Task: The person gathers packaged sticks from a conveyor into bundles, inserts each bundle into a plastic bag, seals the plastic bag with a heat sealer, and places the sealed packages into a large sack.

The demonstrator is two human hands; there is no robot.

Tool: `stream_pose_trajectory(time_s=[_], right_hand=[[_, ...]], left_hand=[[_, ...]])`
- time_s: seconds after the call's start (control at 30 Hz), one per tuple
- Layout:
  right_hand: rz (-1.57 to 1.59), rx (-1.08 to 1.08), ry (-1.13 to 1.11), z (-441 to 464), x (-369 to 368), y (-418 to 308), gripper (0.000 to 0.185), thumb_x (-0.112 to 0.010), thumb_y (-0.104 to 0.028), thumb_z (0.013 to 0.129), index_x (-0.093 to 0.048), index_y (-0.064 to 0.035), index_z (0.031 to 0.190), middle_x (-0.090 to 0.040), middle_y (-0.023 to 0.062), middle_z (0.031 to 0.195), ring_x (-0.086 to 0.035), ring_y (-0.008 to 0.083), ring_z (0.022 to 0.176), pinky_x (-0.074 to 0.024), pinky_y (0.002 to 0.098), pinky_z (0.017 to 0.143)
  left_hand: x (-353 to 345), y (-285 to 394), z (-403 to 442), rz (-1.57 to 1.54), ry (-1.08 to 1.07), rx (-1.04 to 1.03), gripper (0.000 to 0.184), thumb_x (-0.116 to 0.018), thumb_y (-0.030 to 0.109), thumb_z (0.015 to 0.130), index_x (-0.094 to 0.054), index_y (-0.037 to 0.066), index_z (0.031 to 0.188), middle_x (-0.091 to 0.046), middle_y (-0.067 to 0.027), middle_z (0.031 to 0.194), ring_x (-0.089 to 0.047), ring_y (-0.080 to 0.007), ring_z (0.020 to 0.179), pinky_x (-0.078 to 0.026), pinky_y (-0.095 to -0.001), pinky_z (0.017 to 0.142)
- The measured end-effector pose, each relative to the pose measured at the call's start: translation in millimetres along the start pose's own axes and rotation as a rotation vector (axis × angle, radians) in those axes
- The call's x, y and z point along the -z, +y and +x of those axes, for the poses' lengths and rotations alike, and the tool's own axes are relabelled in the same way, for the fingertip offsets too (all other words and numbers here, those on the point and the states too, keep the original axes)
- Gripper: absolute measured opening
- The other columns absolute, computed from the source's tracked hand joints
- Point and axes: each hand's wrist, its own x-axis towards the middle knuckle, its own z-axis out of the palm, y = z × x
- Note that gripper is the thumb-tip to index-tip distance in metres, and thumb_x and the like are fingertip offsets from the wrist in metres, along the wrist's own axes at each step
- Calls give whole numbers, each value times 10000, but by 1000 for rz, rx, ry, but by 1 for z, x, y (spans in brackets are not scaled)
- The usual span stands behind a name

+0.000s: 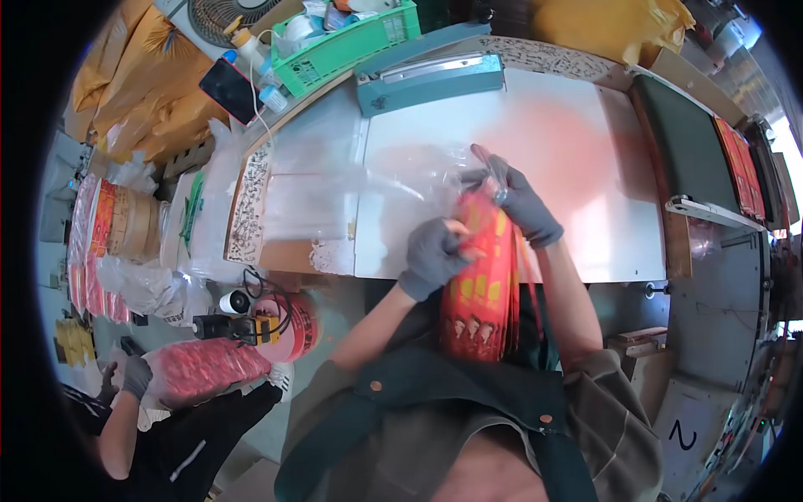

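A bundle of red packets [477, 289] with yellow print hangs upright before my apron, at the near edge of the white worktop. My left hand [435, 255], in a grey glove with bare fingertips, is closed on the bundle's left side near its upper end. Just above it, my gloved right hand [520, 202] is closed on crumpled clear plastic [447, 177] at the bundle's top. Motion blurs the plastic and the fingers, so I cannot tell whether the plastic surrounds the packets. Flat clear plastic bags [305, 197] lie on the worktop to the left.
A teal metal bar sealer [431, 86] stands at the worktop's back, below a green crate [347, 46]. On the right is a dark conveyor belt [682, 142] carrying red packets [740, 167]. At lower left, a co-worker's gloved hand [136, 376] touches a filled red bag [205, 368].
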Motion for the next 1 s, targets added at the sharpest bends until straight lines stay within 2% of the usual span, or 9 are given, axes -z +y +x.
stream_pose_trajectory(time_s=[0.1,0.27,0.43,0.5,0.57,0.6,0.77,0.9,1.0], right_hand=[[141,22,211,-20,-20,24,768,-609,-404,901,-271,32,1435,-496,149,1319,-483,190,1188,-404,355,997],[-278,-13,164,-135,-41,39,703,-484,-339,965,-170,37,1469,-425,175,1394,-416,229,1276,-338,333,1043],[-462,-57,220,-191,-69,46,727,-442,-325,977,-60,37,1480,-460,225,1350,-510,269,1189,-393,332,979],[-558,-112,172,-193,-64,30,701,-429,-335,980,-93,25,1480,-478,230,1338,-541,285,1165,-404,343,970],[-495,-209,31,-170,-53,-40,645,-401,-343,986,-181,19,1472,-440,216,1390,-504,277,1214,-366,355,1014],[-696,-103,9,-161,-41,-55,605,-453,-329,962,-258,-2,1431,-542,193,1146,-566,320,962,-434,390,839],[-1899,373,30,-98,-2,-127,437,-614,-107,774,-481,-32,1184,-592,111,780,-603,305,687,-483,419,584],[-1804,827,224,-80,-40,-232,230,-618,-27,759,-574,-51,984,-587,99,767,-604,265,681,-473,377,555],[-1444,529,340,-71,-30,-242,134,-657,-101,799,-569,-19,858,-564,120,707,-587,322,667,-464,361,613]], left_hand=[[12,-20,-13,55,-57,191,456,-770,434,728,-480,87,662,-488,-64,628,-506,-239,560,-416,-353,527],[35,6,-60,111,-324,-17,497,-784,420,707,-430,100,570,-427,-70,554,-466,-250,504,-388,-357,503],[44,12,-126,-170,-489,448,390,-790,361,717,-584,51,599,-551,-119,603,-553,-259,541,-426,-354,497],[59,14,-87,-175,-808,700,315,-714,282,827,-644,7,691,-603,-89,618,-520,-86,565,-429,-289,535],[75,29,-29,-564,-668,663,187,-628,166,869,-678,13,773,-557,46,622,-473,-37,611,-387,-243,555],[87,36,-2,-634,-694,829,144,-604,123,871,-648,29,771,-530,45,649,-475,-33,654,-404,-226,603],[106,59,135,-226,-606,148,89,-536,128,922,-548,40,917,-556,34,831,-490,-16,702,-423,-199,640],[117,120,207,-244,-250,4,152,-621,190,898,-589,65,978,-562,48,768,-472,-24,625,-412,-190,580],[132,130,219,-314,-483,-120,180,-678,220,865,-633,80,967,-586,40,717,-477,-46,590,-423,-209,556]])
